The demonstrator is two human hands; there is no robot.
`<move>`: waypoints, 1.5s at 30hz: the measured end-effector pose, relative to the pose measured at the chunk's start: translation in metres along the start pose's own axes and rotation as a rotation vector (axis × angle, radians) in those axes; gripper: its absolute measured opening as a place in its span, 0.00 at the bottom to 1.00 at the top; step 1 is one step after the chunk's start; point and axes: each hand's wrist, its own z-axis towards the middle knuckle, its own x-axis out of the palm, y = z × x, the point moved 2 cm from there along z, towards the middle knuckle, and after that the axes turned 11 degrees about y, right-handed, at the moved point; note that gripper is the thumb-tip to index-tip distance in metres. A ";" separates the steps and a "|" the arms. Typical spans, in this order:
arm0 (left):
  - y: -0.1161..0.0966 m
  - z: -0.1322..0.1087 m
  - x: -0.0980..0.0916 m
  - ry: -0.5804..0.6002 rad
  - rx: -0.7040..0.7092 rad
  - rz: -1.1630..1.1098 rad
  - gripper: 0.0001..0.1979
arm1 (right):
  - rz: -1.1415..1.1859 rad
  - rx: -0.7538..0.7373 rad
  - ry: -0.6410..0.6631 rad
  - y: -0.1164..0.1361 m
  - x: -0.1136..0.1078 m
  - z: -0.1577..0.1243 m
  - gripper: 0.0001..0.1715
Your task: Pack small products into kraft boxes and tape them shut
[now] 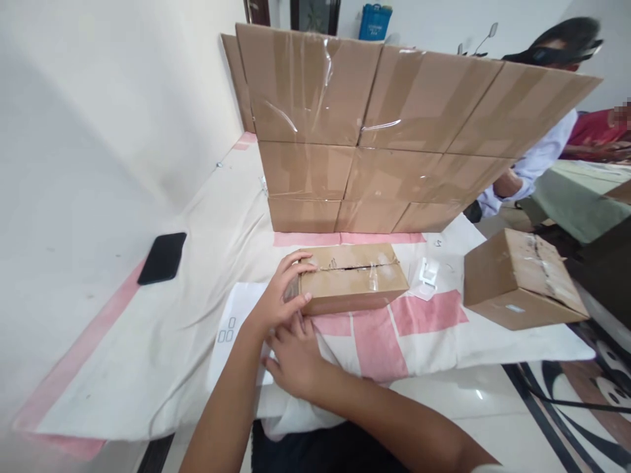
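A small cardboard box (348, 279) lies on the cloth-covered table, its top seam marked by a dark gap and clear tape. Around its left end, my left hand (287, 289) has its fingers over the top and its thumb at the front edge, gripping it. Just below, my right hand (296, 358) rests low by the box's front left corner with fingers apart; its fingertips are partly hidden by the left hand. Under both hands lies a white sheet (227, 338) with small printed rectangles.
A tall wall of taped cardboard boxes (315, 171) stands behind. Another cardboard box (517, 282) sits at the table's right edge. A white plastic piece (428, 272) lies between. A black phone-like slab (163, 257) is at left. A person in a cap (562, 43) is behind the boxes.
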 end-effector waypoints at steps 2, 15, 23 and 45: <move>-0.001 -0.001 -0.001 -0.003 -0.001 -0.001 0.21 | 0.002 0.078 0.005 0.004 0.001 0.020 0.37; 0.013 0.001 0.004 -0.071 0.001 0.209 0.27 | 0.094 -0.284 -0.273 -0.048 -0.034 -0.065 0.21; 0.008 0.002 0.005 -0.167 0.059 0.441 0.29 | 0.437 0.446 -1.125 -0.232 -0.083 -0.190 0.16; 0.019 0.001 0.017 -0.273 0.001 0.464 0.31 | 0.765 0.341 -1.117 -0.284 -0.081 -0.161 0.22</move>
